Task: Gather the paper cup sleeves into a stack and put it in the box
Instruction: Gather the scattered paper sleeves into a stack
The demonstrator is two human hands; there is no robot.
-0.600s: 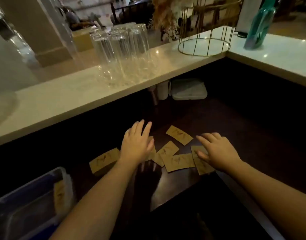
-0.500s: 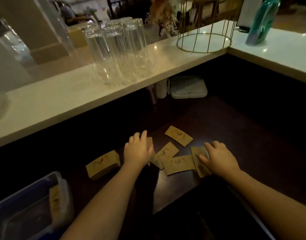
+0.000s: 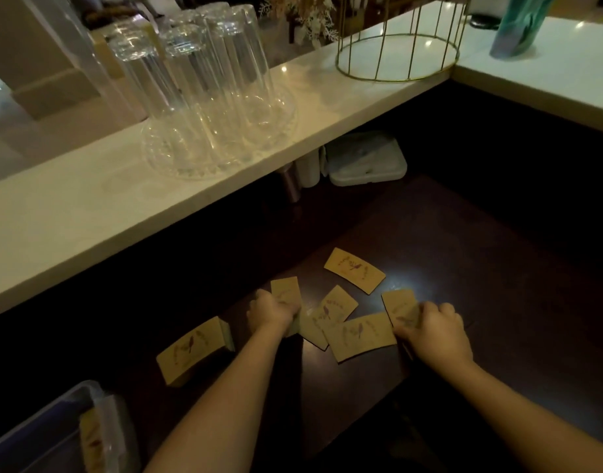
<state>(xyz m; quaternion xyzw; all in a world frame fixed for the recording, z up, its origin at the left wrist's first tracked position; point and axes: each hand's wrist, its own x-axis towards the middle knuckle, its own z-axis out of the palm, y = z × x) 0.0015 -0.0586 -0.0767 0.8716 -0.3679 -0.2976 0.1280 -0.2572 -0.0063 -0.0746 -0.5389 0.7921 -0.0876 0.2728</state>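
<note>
Several flat brown paper cup sleeves lie scattered on the dark lower counter [image 3: 463, 254]. My left hand [image 3: 271, 310] is curled around one sleeve [image 3: 286, 290] at the left of the cluster. At the right end, my right hand [image 3: 434, 331] pinches another sleeve [image 3: 399, 303]. Between the hands lie a long sleeve [image 3: 359, 336] and a smaller one [image 3: 337, 303]; a further sleeve [image 3: 354, 270] lies behind them. A small stack of sleeves [image 3: 194, 349] sits apart at the left. The clear plastic box [image 3: 37, 438] is at the bottom left, with sleeves standing inside it [image 3: 92, 442].
A white raised countertop [image 3: 88, 206] runs behind and to the right. On it stand several upturned glasses on a glass tray [image 3: 204, 97], a gold wire basket [image 3: 399, 46] and a teal bottle [image 3: 518, 25]. Under the ledge sit a white lidded container [image 3: 366, 158] and small cups.
Both hands went from lying flat with spread fingers on the sleeves to curling closed on one sleeve each. The camera has moved closer and tilted down.
</note>
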